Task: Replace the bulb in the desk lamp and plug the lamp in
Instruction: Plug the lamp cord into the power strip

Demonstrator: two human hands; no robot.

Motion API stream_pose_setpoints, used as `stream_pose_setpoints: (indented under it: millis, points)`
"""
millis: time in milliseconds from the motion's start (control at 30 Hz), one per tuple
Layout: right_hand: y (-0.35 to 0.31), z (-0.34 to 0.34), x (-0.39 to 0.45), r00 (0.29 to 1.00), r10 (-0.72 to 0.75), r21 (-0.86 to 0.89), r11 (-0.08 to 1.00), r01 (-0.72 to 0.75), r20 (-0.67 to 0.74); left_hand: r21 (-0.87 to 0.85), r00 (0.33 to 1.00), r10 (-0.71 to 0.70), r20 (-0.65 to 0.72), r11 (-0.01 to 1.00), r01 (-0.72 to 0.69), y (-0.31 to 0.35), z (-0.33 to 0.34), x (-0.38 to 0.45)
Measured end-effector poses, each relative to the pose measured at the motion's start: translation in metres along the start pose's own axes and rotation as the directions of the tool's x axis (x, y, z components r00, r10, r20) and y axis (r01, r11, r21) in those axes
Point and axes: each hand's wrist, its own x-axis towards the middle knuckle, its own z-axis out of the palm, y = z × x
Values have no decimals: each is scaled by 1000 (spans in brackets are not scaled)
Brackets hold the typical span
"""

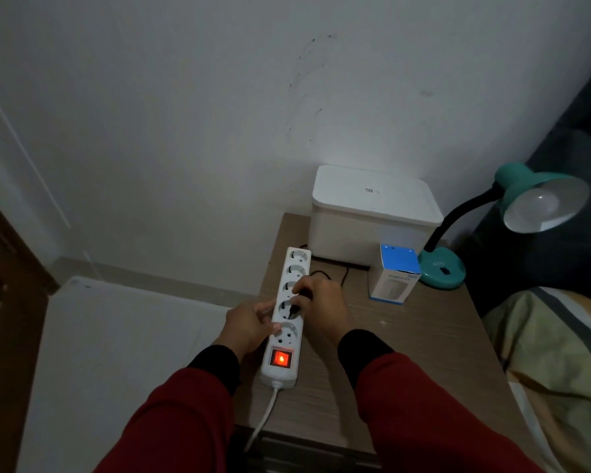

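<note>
A teal desk lamp (pixel 440 268) with a black gooseneck stands at the back right of the wooden bedside table (pixel 406 353). A white bulb (pixel 539 203) sits in its shade, unlit. A white power strip (pixel 287 329) lies along the table's left edge, its red switch (pixel 281 358) glowing. My left hand (pixel 249 327) presses on the strip's left side. My right hand (pixel 321 305) grips the lamp's black plug (pixel 304 295) at a middle socket. The black cord (pixel 335 274) runs back toward the lamp.
A blue-and-white bulb box (pixel 394 278) stands beside the lamp base. A white lidded box (pixel 372 213) sits against the wall. The strip's white cable (pixel 263 418) hangs over the table's front edge. A bed (pixel 560 370) lies to the right, a white surface (pixel 116 353) to the left.
</note>
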Motion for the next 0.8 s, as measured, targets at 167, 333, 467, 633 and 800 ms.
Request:
stream_pose_setpoints:
  millis: [167,333,467,633,800]
  points:
    - [-1,7,0,999,-2,35,999,4,-54,-3,1000,14,-3,1000,-14,-1,0,0]
    - [-1,14,2,996,-74,-37,997,72,-45,22,1000,15,1,1000,-15,0,-1,0]
    - [2,15,5,997,-67,-46,997,66,-28,9,1000,7,0,1000,-7,-2,-1,3]
    - [5,20,4,996,-87,-45,995,87,6,7,1000,11,3,1000,-11,-2,0,3]
    - [7,25,7,996,-91,-73,993,91,6,21,1000,15,-10,1000,-15,-2,0,3]
